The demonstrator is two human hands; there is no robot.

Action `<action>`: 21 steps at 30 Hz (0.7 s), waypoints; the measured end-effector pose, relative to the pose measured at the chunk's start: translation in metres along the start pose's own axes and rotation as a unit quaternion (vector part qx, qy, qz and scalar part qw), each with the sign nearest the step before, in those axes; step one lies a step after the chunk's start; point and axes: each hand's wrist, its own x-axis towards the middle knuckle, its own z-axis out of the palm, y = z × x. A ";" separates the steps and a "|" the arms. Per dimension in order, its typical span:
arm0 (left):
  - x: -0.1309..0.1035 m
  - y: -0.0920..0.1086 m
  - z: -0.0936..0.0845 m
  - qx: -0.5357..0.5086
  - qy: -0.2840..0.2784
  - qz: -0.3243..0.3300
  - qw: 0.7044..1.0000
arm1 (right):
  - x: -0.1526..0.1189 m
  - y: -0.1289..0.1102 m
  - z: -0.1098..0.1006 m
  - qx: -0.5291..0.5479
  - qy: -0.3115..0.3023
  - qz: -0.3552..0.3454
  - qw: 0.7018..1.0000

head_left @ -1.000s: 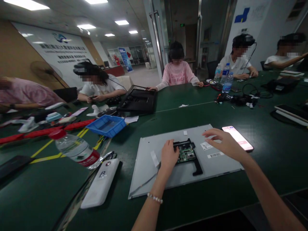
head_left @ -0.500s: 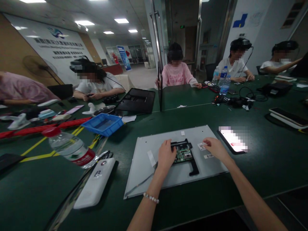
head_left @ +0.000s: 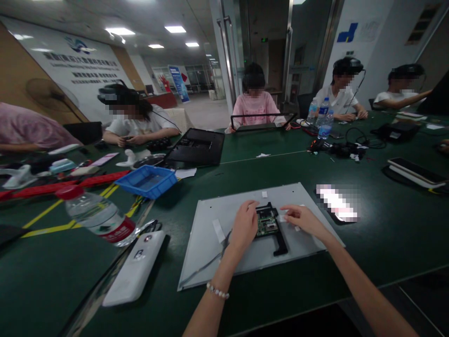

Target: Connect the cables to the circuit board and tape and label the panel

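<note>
A light grey flat panel (head_left: 206,248) lies on the green table, with a green circuit board (head_left: 267,225) in a black bracket (head_left: 280,244) on it. My left hand (head_left: 244,227) rests at the bracket's left side, its fingers bent over that edge; whether it grips the bracket is not clear. Just right of the bracket is my right hand (head_left: 303,220), thumb and forefinger slightly apart, hovering over the panel near small white labels. Nothing shows between its fingers. A white strip (head_left: 219,231) and a grey cable (head_left: 205,266) lie on the panel's left part.
Left of the panel are a white power bank (head_left: 135,271), a water bottle (head_left: 98,215) and a blue tray (head_left: 147,181). A lit phone (head_left: 336,203) lies to the right. Across the table (head_left: 386,243), a person holds a black frame (head_left: 264,115); other people sit nearby.
My right hand has moved left, from the label to beside the bracket. My left hand stays at the bracket's left side. The person opposite has turned the black frame from upright to level.
</note>
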 end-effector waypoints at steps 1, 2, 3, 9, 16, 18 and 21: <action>-0.001 0.005 -0.001 -0.010 -0.025 0.028 0.999 | 0.000 -0.001 0.003 0.008 -0.008 0.004 1.000; -0.002 0.011 -0.002 -0.017 -0.049 0.054 0.997 | 0.000 -0.001 0.006 0.013 -0.011 0.006 1.000; -0.003 0.015 -0.003 -0.021 -0.070 0.078 0.994 | -0.001 -0.002 0.008 0.012 -0.008 0.007 1.000; -0.008 0.032 -0.006 -0.006 -0.152 0.142 0.978 | -0.001 -0.005 0.013 -0.010 0.009 -0.006 1.000; -0.008 0.029 -0.004 -0.006 -0.153 0.144 0.978 | -0.001 -0.008 0.007 -0.006 0.020 -0.019 1.000; -0.008 0.028 -0.003 -0.012 -0.145 0.143 0.979 | -0.001 -0.007 0.007 -0.012 0.010 -0.007 1.000; -0.009 0.027 -0.003 -0.015 -0.145 0.140 0.979 | -0.001 -0.005 0.010 -0.029 0.002 0.014 0.999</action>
